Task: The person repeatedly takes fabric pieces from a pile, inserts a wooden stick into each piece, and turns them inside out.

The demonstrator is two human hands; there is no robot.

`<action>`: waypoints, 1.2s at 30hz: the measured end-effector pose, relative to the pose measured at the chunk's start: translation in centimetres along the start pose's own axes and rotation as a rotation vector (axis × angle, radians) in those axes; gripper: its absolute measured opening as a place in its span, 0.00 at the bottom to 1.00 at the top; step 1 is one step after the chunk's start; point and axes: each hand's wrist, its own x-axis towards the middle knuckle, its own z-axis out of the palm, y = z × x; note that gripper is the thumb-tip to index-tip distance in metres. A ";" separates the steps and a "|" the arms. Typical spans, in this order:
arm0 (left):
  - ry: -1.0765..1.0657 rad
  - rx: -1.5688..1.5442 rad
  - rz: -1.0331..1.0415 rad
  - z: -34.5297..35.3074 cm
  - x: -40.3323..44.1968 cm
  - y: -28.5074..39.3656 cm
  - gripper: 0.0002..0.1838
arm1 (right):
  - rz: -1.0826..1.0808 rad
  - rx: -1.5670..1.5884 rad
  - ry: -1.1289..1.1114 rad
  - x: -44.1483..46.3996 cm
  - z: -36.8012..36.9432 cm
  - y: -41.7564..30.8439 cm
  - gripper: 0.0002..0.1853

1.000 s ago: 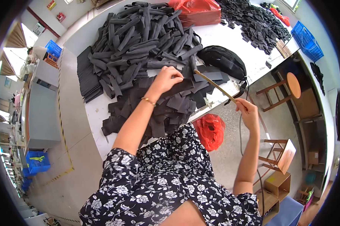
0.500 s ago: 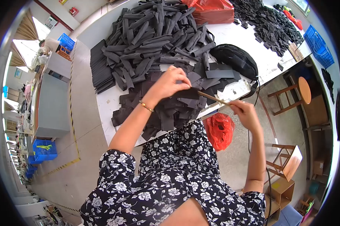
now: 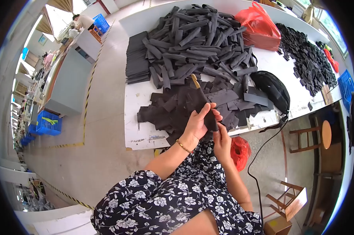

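Note:
A dark fabric piece (image 3: 202,101) is wrapped around a thin wooden stick, whose pale tip (image 3: 195,81) pokes out at the top. My left hand (image 3: 198,124) is closed around the middle of this fabric piece. Just below it, my right hand (image 3: 223,144) pinches the lower end; the stick's other end is hidden there. Beneath and beyond both hands spreads a loose heap of flat dark fabric pieces (image 3: 173,105) on the white table (image 3: 145,135).
Behind lies a big pile of rolled dark fabric tubes (image 3: 192,43), with a neat stack (image 3: 137,58) at its left. A red plastic bag (image 3: 259,31), a black pouch (image 3: 269,88) and small dark pieces (image 3: 302,55) occupy the right. A cable (image 3: 255,176) hangs beside a stool (image 3: 290,203).
The stick has swung from pointing right to upright, its tip now out of the fabric's top. My right hand has come left, close under my left hand. The view has shifted too.

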 end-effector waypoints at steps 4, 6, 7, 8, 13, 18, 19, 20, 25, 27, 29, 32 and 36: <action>0.075 0.055 0.120 0.4 0.0 2.2 0.17 | 0.033 -0.137 -0.061 -2.9 1.1 0.2 0.09; 0.252 0.173 0.170 0.7 0.3 4.3 0.18 | 0.058 -0.122 -0.131 -5.3 1.3 1.7 0.09; 0.217 0.170 0.167 -0.1 0.5 4.5 0.18 | 0.080 -0.112 -0.159 -6.1 1.1 1.1 0.09; 0.180 0.168 0.163 -1.0 0.7 4.8 0.18 | 0.106 -0.104 -0.200 -6.7 0.7 0.6 0.09; 0.168 0.041 0.110 -0.3 0.1 5.1 0.16 | 0.671 0.546 -0.475 -10.4 -4.3 -0.7 0.11; 0.146 -0.010 0.196 -1.0 1.9 7.6 0.15 | 0.581 0.183 -0.517 -14.0 -8.6 -2.1 0.14; 0.188 -0.016 0.219 -0.7 2.0 7.5 0.15 | 0.610 0.062 -0.428 -14.3 -8.8 -2.3 0.12; 0.228 -0.019 0.234 -0.4 2.1 7.0 0.15 | 0.314 -0.228 -0.365 -13.9 -8.6 -2.2 0.10; 0.411 -0.268 0.308 -0.1 2.7 4.0 0.14 | -0.050 -0.264 0.137 -8.5 -3.2 -0.9 0.08; 0.428 -0.208 0.342 1.3 2.2 3.8 0.14 | -0.113 -0.086 0.218 -4.6 -0.4 -2.5 0.10; 0.418 -0.157 0.372 2.1 1.9 3.9 0.14 | -0.108 0.036 0.254 -0.9 0.6 -3.8 0.12; 0.375 -0.057 0.352 2.0 1.4 3.6 0.14 | -0.053 0.254 0.312 2.6 1.2 -2.9 0.10; 0.056 0.449 0.390 2.0 1.1 2.9 0.16 | 0.017 0.384 0.217 3.9 -0.8 -3.8 0.08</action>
